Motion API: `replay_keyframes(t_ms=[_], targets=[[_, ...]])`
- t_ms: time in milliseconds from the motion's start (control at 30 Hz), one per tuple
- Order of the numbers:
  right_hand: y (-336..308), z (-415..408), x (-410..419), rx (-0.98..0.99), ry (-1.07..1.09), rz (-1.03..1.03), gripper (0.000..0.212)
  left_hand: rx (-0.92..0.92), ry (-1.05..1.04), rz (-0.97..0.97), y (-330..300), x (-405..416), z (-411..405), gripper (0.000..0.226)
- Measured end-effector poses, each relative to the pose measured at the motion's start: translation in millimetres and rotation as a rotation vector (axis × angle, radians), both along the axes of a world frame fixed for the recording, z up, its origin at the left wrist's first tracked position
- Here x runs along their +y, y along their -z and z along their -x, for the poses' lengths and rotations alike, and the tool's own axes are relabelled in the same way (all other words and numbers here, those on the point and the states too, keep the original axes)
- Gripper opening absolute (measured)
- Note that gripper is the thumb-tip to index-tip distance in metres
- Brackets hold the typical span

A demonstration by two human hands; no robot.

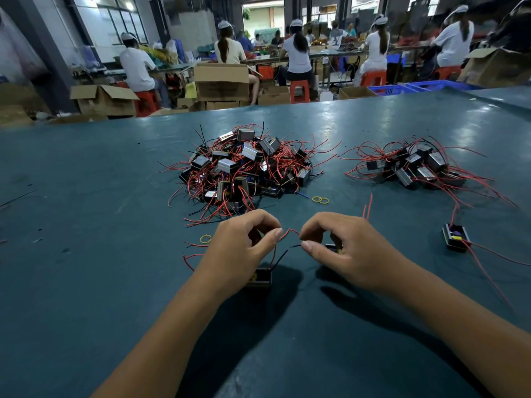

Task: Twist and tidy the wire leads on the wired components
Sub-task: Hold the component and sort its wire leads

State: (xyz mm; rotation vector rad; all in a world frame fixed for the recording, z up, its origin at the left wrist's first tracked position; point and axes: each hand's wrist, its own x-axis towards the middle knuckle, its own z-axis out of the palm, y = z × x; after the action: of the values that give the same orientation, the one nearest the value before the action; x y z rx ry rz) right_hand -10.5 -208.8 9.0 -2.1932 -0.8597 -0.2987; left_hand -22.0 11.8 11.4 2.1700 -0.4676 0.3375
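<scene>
We see black component (pixel 260 277) under left hand (pixel 241 248); left pinches red lead (pixel 288 232), right hand (pixel 342 248) pinches black lead (pixel 293 247).

We see a dim hall lit from overhead and from windows (pixel 120 21) at eleven o'clock. Pale glare patches shine on the teal table (pixel 359 122) toward one o'clock. Dark, soft-edged shadows fall from both forearms toward six o'clock. The near table and the pile of wired components (pixel 244 165) look sharp; the seated workers (pixel 298 50) at twelve o'clock look soft and slightly smeared. Wide-angle distortion bows the table's far edge and stretches the corners.
</scene>
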Motion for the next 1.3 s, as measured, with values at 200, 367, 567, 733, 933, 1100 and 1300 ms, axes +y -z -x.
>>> replay_keyframes(t_ms=[200, 367, 567, 733, 933, 1100, 1300], targets=[[-1, 3, 5, -0.054, -0.071, 0.076, 0.011, 0.001, 0.024, 0.075, 0, -1, 0, 0.005], [-1, 1, 2, -0.070, -0.061, 0.137, 0.006, 0.004, -0.024, 0.118, -1, -1, -2, 0.009], [0, 1, 2, -0.058, 0.027, 0.069, 0.004, -0.031, 0.021, 0.196, -8, 5, 1, 0.006], [-2, 2, 1, -0.035, 0.062, 0.004, 0.008, 0.024, 0.132, 0.128, -5, 2, 4, 0.010], [-2, 4, 2, -0.042, 0.067, -0.007, 0.009, -0.121, 0.051, -0.066, 1, -9, 5, 0.005], [-1, 6, 7, -0.023, 0.053, -0.044, 0.010, -0.158, 0.048, -0.068, -2, -12, 7, 0.002], [2, 5, 7, 0.028, 0.143, -0.106, 0.014, -0.109, 0.025, 0.028, -8, -4, 6, 0.004]])
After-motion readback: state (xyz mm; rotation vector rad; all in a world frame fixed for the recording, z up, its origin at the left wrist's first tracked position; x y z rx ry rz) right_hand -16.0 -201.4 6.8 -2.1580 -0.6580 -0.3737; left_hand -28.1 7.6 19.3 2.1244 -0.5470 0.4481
